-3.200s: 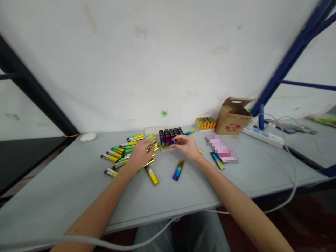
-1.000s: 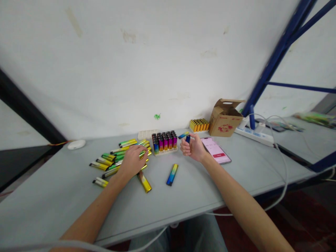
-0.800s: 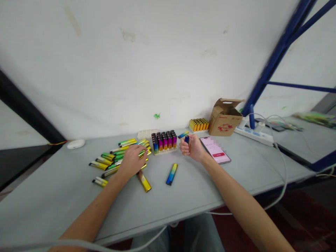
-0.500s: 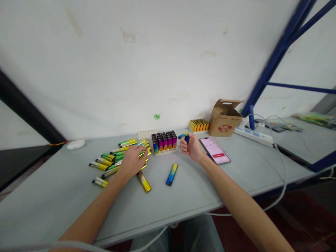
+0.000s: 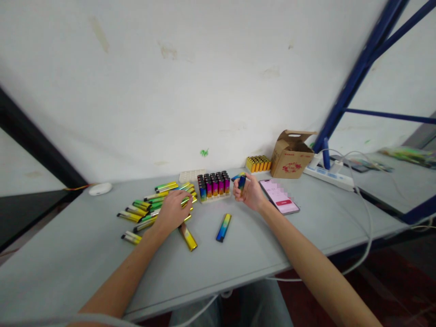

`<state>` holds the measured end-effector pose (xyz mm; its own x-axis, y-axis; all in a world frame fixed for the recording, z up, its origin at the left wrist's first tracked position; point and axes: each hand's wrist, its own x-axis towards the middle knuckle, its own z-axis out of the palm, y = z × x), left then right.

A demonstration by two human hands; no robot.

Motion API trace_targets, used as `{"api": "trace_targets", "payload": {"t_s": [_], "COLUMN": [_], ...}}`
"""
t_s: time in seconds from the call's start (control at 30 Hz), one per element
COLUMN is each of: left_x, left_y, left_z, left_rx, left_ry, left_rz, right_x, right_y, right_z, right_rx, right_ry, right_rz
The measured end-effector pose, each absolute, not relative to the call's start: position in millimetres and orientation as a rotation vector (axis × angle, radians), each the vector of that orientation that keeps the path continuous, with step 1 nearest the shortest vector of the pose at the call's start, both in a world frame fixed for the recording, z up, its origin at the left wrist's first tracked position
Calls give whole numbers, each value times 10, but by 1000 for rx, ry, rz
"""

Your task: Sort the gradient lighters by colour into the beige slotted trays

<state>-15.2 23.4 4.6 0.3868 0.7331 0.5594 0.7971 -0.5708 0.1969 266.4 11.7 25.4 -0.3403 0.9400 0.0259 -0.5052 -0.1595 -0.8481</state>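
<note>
My right hand (image 5: 250, 193) is closed around a dark blue battery-like cylinder (image 5: 241, 182), held above the table right of a rack. Over a pile of flat yellow and green shiny strips (image 5: 141, 205), my left hand (image 5: 175, 208) rests with fingers bent and a gap between finger and thumb. Its far fingers are partly hidden. The rack (image 5: 215, 198) holds upright black-topped cylinders (image 5: 215, 185), mostly purple and orange, with a blue one at the front left corner. A blue and yellow strip (image 5: 224, 228) lies between my hands, and a yellow strip (image 5: 188, 237) lies below my left hand.
A pale tray (image 5: 192, 175) sits behind the rack. Yellow cylinders (image 5: 259, 163) stand by the wall beside an open cardboard box (image 5: 293, 156). Right of my hand lies a phone (image 5: 279, 197). A power strip (image 5: 329, 176) with cables and a blue frame (image 5: 357, 77) stand farther right.
My right hand has turned slightly, so more of the blue cylinder shows. My left hand has stayed over the pile with little movement.
</note>
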Motion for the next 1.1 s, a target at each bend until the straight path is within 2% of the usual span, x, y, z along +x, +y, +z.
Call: {"api": "trace_targets", "payload": {"t_s": [0.43, 1.1], "left_x": [-149, -153], "left_y": [228, 233], "left_z": [47, 37], "left_rx": [-2552, -2563], "left_ry": [-1415, -1421], "left_rz": [-917, -905], "right_x": [2628, 2576], "right_y": [77, 107], "right_z": [276, 299], "right_rx": [-661, -827], "right_ry": [-977, -891], "right_rz": [1793, 1717]}}
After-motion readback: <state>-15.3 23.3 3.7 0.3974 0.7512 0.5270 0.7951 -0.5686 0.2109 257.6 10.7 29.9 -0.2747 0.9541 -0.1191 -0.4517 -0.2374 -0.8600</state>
